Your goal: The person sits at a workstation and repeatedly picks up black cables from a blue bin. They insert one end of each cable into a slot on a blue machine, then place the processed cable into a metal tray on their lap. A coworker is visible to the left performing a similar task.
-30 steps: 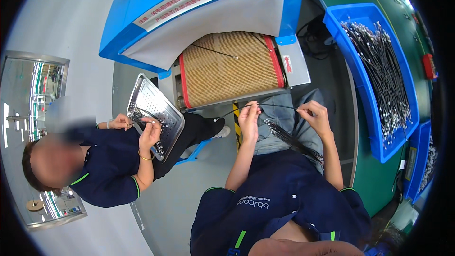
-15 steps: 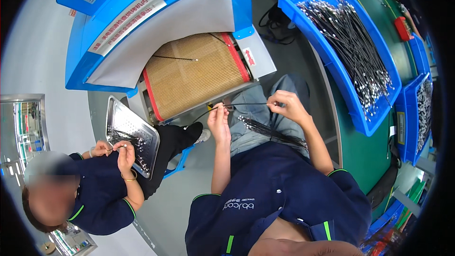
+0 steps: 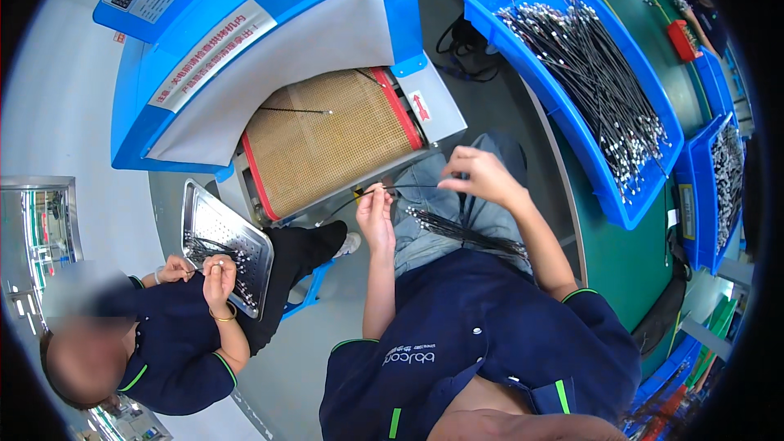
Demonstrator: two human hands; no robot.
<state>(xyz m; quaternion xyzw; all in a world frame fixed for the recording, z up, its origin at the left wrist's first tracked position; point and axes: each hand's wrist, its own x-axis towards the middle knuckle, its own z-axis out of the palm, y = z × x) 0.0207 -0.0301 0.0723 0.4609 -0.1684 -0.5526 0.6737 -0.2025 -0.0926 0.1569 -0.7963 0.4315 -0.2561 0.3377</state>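
A thin black cable (image 3: 415, 186) stretches above my lap, its light-tipped left end hanging past my left hand. My left hand (image 3: 376, 219) pinches it between thumb and fingertips. At the cable's right part is my right hand (image 3: 483, 175), its thumb and bent fingers on it; the right tip is hidden or too blurred to make out. Across my thighs lies a bundle of black cables (image 3: 465, 230) with pale metal ends, just below both hands.
Ahead stands a blue conveyor machine (image 3: 269, 28); single cables lie on its tan mesh belt (image 3: 327, 147). A blue bin (image 3: 665, 159) full of cables sits on the green table (image 3: 600, 237) at right. At left, a co-worker (image 3: 184, 343) handles cables over a metal tray (image 3: 261, 257).
My right hand has moved left along the cable, closer to my left hand. The left hand keeps its pinch. The whole view has shifted slightly.
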